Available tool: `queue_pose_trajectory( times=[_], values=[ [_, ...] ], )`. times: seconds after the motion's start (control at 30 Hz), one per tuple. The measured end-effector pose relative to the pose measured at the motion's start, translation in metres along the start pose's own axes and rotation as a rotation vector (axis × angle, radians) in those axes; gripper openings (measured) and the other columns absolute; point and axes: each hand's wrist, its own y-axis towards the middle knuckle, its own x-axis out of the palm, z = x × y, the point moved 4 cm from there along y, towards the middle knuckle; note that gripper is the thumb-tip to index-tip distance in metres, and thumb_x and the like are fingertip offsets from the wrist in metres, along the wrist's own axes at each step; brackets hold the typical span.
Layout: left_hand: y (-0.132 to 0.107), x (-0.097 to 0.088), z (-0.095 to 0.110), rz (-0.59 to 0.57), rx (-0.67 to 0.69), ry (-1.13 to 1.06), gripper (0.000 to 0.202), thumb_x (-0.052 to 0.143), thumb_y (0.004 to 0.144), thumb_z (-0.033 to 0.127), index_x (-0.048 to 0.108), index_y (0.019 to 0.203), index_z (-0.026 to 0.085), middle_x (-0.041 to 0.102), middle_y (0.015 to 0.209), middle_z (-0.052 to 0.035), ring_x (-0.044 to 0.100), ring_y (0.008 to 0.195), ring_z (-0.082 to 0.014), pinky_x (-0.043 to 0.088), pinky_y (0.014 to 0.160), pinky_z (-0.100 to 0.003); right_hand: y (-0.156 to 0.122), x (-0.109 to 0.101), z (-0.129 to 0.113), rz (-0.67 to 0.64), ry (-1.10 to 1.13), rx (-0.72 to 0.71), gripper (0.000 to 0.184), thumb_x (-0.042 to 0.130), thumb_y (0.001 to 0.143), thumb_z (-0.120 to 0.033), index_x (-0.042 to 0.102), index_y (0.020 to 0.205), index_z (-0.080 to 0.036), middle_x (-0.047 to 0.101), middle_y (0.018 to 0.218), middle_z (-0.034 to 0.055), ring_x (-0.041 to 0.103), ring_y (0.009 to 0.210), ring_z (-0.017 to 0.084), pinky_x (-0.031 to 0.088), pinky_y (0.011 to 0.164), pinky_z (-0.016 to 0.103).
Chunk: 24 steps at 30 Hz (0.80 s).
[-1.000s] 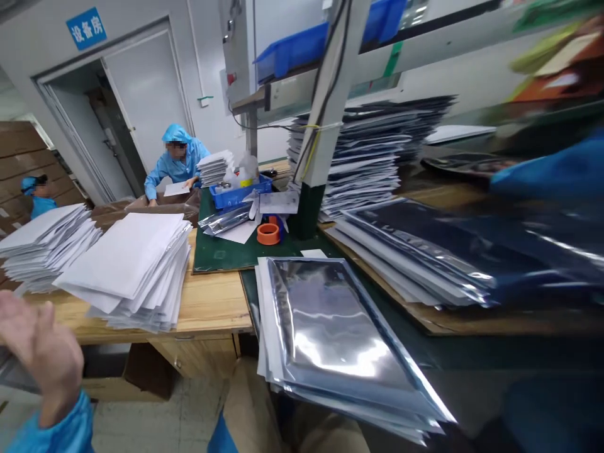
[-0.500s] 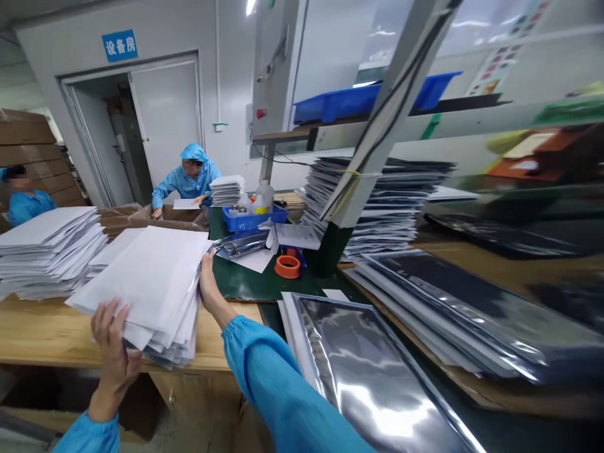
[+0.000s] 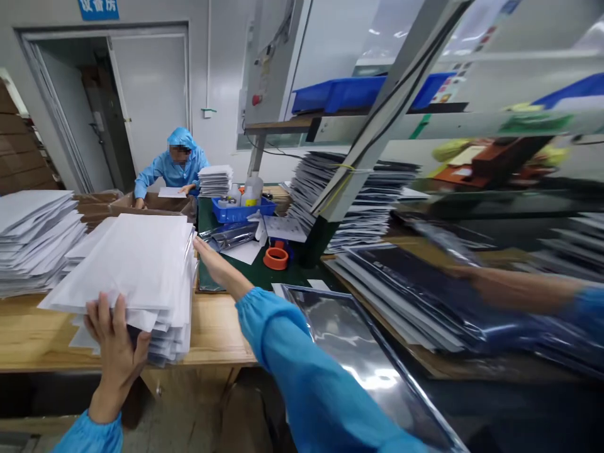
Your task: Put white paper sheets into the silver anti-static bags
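Note:
A thick stack of white flat bags (image 3: 127, 264) lies on the wooden table (image 3: 217, 327) in front of me. My left hand (image 3: 116, 346) grips the stack's near corner, fingers up over its front edge. My right hand (image 3: 212, 261), in a blue sleeve, presses flat against the stack's right side near the far corner. The upper part of the stack sits between the two hands.
A second white stack (image 3: 33, 233) lies at the left. Shiny silver bags (image 3: 358, 340) are below my right arm and dark bags (image 3: 406, 289) further right, where another person's blurred arm (image 3: 519, 289) reaches in. An orange tape roll (image 3: 276, 258), a blue tray (image 3: 240, 211) and a seated co-worker (image 3: 174, 167) are behind.
Both my hands came onto the white stack, the left at its near corner, the right along its right side. My view turned left. Another person's arm appeared at the right.

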Motion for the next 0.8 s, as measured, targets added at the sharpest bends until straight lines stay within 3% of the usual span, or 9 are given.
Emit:
queue_pose_trajectory(
  times=[0.1, 0.17, 0.2, 0.3, 0.43, 0.5, 0.6, 0.7, 0.8],
  values=[
    [-0.012, -0.012, 0.028, 0.196, -0.069, -0.102, 0.068, 0.048, 0.089, 0.03, 0.018, 0.148, 0.019, 0.007, 0.159, -0.0108, 0.001, 0.144, -0.0344, 0.006, 0.113, -0.064, -0.051, -0.049, -0.019, 0.033, -0.164, 0.055, 0.042, 0.058, 0.083, -0.047, 0.065, 0.113, -0.019, 0.064, 0.123, 0.0102, 0.053, 0.119, 0.03, 0.035, 0.104, 0.049],
    [-0.027, -0.016, 0.061, 0.311, -0.054, -0.236, 0.06, 0.052, 0.084, 0.018, 0.034, 0.142, 0.024, 0.029, 0.151, -0.008, 0.021, 0.141, -0.0296, 0.019, 0.114, -0.057, -0.098, -0.087, -0.031, 0.051, -0.269, 0.058, 0.035, 0.064, 0.078, -0.046, 0.07, 0.098, -0.018, 0.071, 0.102, 0.0092, 0.061, 0.101, 0.028, 0.042, 0.095, 0.045],
    [-0.034, -0.013, 0.081, 0.281, -0.032, -0.331, 0.056, 0.052, 0.082, 0.013, 0.041, 0.136, 0.025, 0.042, 0.142, -0.007, 0.033, 0.136, -0.0261, 0.028, 0.113, -0.051, -0.125, -0.107, -0.034, 0.068, -0.317, 0.057, 0.035, 0.065, 0.077, -0.047, 0.07, 0.095, -0.018, 0.071, 0.093, 0.0081, 0.062, 0.093, 0.027, 0.045, 0.09, 0.043],
    [-0.057, 0.015, 0.141, -0.039, -0.085, -0.635, 0.038, 0.052, 0.083, 0.011, 0.05, 0.119, 0.021, 0.059, 0.115, -0.0081, 0.055, 0.114, -0.0197, 0.049, 0.095, -0.036, -0.213, -0.166, -0.025, 0.185, -0.676, 0.063, 0.035, 0.057, 0.081, -0.051, 0.069, 0.085, -0.019, 0.07, 0.08, 0.0063, 0.062, 0.078, 0.024, 0.048, 0.073, 0.036],
    [-0.079, 0.061, 0.197, -0.421, -0.261, -0.714, 0.023, 0.051, 0.088, 0.022, 0.051, 0.111, 0.022, 0.061, 0.112, -0.0089, 0.06, 0.106, -0.0201, 0.053, 0.088, -0.037, -0.325, -0.231, 0.02, 0.491, -0.9, 0.262, 0.035, 0.053, 0.078, -0.055, 0.063, 0.074, -0.021, 0.068, 0.069, 0.0053, 0.062, 0.067, 0.024, 0.047, 0.064, 0.035],
    [-0.082, 0.08, 0.214, -0.575, -0.262, -0.665, 0.016, 0.049, 0.089, 0.027, 0.057, 0.103, 0.024, 0.062, 0.111, -0.0076, 0.059, 0.105, -0.0224, 0.05, 0.091, -0.044, -0.364, -0.246, 0.041, 0.562, -0.854, 0.332, 0.036, 0.054, 0.075, -0.057, 0.061, 0.074, -0.021, 0.068, 0.068, 0.0046, 0.062, 0.065, 0.023, 0.048, 0.062, 0.034],
    [-0.079, 0.095, 0.228, -0.636, -0.262, -0.605, 0.014, 0.049, 0.089, 0.031, 0.06, 0.09, 0.023, 0.061, 0.11, -0.008, 0.054, 0.111, -0.0267, 0.04, 0.099, -0.055, -0.393, -0.253, 0.057, 0.619, -0.705, 0.365, 0.039, 0.055, 0.074, -0.06, 0.056, 0.066, -0.022, 0.06, 0.056, 0.0002, 0.057, 0.055, 0.019, 0.044, 0.054, 0.03],
    [-0.074, 0.101, 0.237, -0.642, -0.271, -0.61, 0.016, 0.049, 0.088, 0.033, 0.059, 0.086, 0.022, 0.058, 0.115, -0.0096, 0.048, 0.118, -0.0282, 0.036, 0.101, -0.055, -0.395, -0.25, 0.065, 0.581, -0.464, 0.381, 0.046, 0.057, 0.073, -0.065, 0.049, 0.06, -0.022, 0.047, 0.046, -0.0056, 0.044, 0.042, 0.012, 0.034, 0.044, 0.026],
    [-0.07, 0.101, 0.242, -0.632, -0.312, -0.629, 0.017, 0.046, 0.089, 0.033, 0.058, 0.085, 0.022, 0.056, 0.116, -0.0103, 0.047, 0.119, -0.0274, 0.038, 0.1, -0.052, -0.389, -0.251, 0.066, 0.534, -0.306, 0.364, 0.049, 0.062, 0.067, -0.068, 0.05, 0.06, -0.021, 0.045, 0.044, -0.0071, 0.038, 0.039, 0.009, 0.029, 0.041, 0.023]
  ],
)
